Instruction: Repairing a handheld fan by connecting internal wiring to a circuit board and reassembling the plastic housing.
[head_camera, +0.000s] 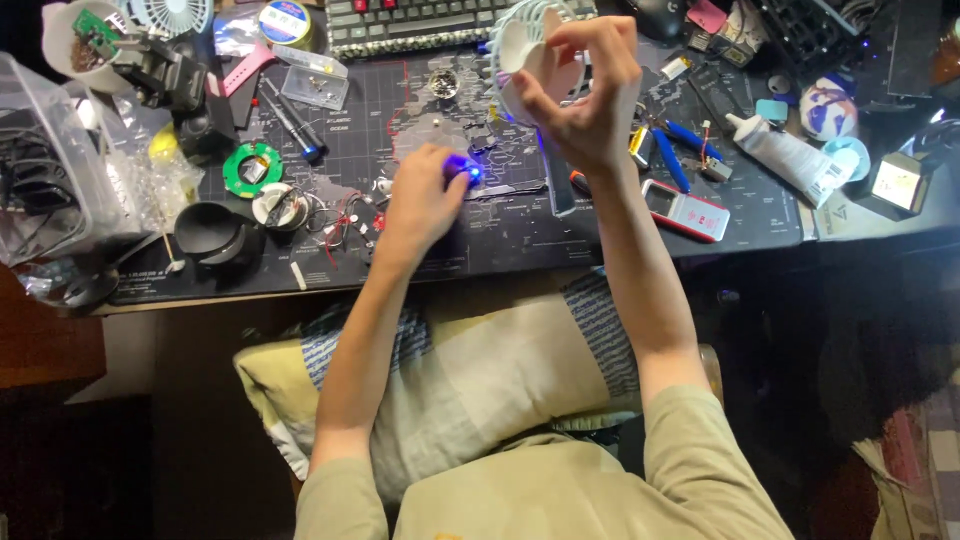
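My right hand (585, 95) is raised above the desk and grips a small white fan (530, 45) by its round grille and body. My left hand (425, 200) rests on the dark desk mat (520, 235), closed around a small part that glows blue (468, 170) at its tip. Just left of that hand lie loose thin wires and tiny red-and-white parts (345, 220). What exactly the left hand holds is hidden by the fingers.
A keyboard (410, 25) lies at the back. Left: screwdrivers (290, 115), a green ring board (250, 168), a black cup (205, 230), plastic bags (60, 180). Right: blue pliers (680, 145), a red-and-white phone (685, 210), a white glue tube (785, 155). A pillow (470, 380) lies on my lap.
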